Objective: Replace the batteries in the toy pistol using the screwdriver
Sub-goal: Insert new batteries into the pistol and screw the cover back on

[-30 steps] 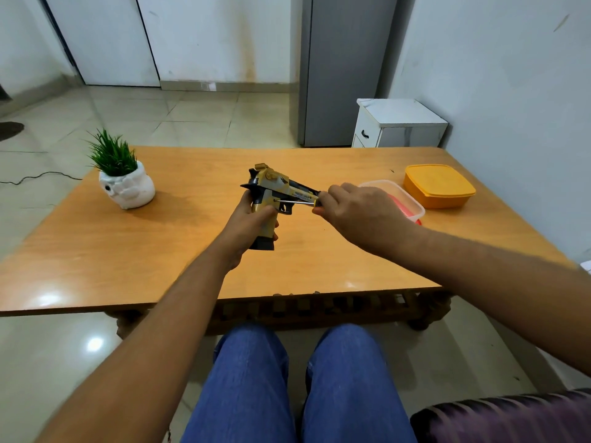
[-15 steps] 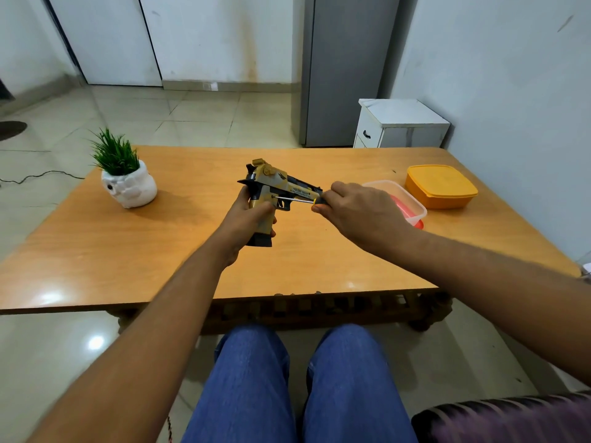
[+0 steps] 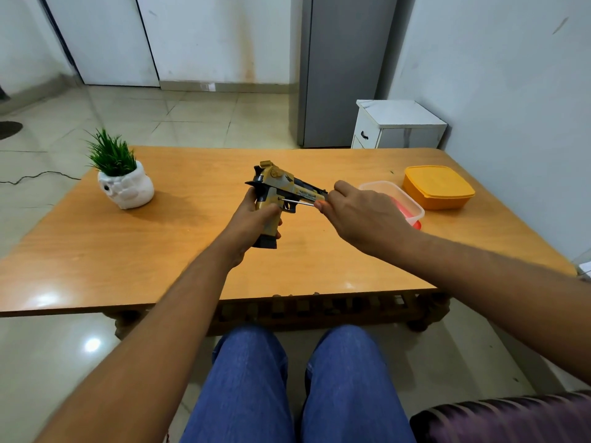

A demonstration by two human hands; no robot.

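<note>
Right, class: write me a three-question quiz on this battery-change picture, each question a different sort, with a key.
1. True or false: the left hand grips the toy pistol by its handle.
2. Which tool does the right hand hold? A) screwdriver B) pliers C) hammer
3. Fill in: the potted plant stands on the ____.

Key: 1 true; 2 A; 3 table.

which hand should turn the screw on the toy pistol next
The right hand. It already pinches the screwdriver, whose tip sits against the side of the toy pistol. The left hand is wrapped round the pistol's handle, steadying it.
</note>
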